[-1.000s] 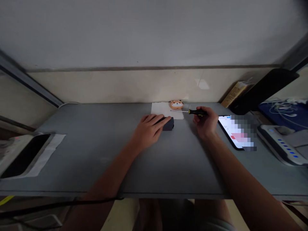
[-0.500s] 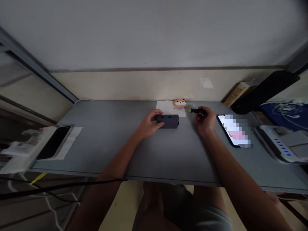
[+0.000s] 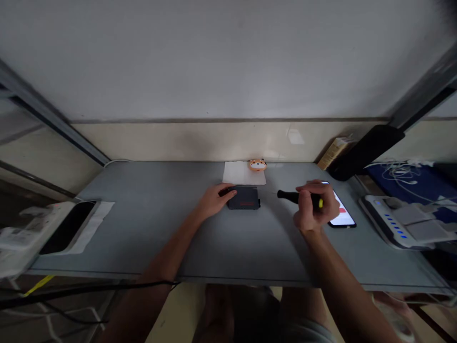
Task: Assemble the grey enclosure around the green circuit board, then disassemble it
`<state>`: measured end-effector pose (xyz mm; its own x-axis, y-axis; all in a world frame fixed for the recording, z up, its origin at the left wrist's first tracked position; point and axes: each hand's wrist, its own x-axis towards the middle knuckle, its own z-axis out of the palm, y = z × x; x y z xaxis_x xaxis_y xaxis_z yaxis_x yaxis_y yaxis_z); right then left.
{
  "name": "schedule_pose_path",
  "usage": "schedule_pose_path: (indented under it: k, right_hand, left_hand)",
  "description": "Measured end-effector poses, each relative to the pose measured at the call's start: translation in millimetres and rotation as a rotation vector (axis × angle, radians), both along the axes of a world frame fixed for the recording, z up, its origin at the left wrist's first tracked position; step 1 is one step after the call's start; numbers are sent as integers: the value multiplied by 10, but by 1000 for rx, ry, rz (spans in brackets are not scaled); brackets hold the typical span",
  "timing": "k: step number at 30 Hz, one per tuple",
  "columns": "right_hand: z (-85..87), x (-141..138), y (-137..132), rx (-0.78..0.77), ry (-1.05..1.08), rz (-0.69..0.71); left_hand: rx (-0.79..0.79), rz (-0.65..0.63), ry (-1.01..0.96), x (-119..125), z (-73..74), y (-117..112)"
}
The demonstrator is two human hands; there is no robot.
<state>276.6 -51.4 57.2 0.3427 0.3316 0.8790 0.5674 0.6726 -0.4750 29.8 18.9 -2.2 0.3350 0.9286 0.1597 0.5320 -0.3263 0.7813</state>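
Fingers of the left hand (image 3: 210, 202), well to the right of a dark-screened phone (image 3: 69, 226) lying on a white sheet (image 3: 95, 221), are clamped on the left end of a dark box (image 3: 243, 196). This box rests on the grey table (image 3: 150, 190) just right of those fingers, a reddish marking on the side facing the person. Beyond the left fingertips lies white paper (image 3: 235, 172), with an orange animal-faced case (image 3: 257, 165) at its far right corner. Next come the fingers of the right hand (image 3: 314, 209), well apart from the box and curled around a screwdriver (image 3: 287, 196); its black end juts leftward out of them toward the box, and a yellow part shows against them. Its shaft cannot be made out. Just right of these fingers, partly covered by them, lies a lit phone (image 3: 344, 216); beyond them, by the wall, lean a yellowish packet (image 3: 333, 152) and a black cylinder (image 3: 369, 150). Farther right of the fingers sits a power strip (image 3: 378, 221) with blue lights, and beyond it white cables (image 3: 394, 178) lie tangled.
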Motion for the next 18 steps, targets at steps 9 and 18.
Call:
schedule_pose_path:
  k: [9, 18]
  right_hand:
    - [-21, -85, -2, -225, -244, 36]
    - [-59, -162, 27, -232, -437, 17]
  left_hand:
    - [148, 7, 135, 4, -3, 0]
    - [267, 3, 201, 22, 2, -10]
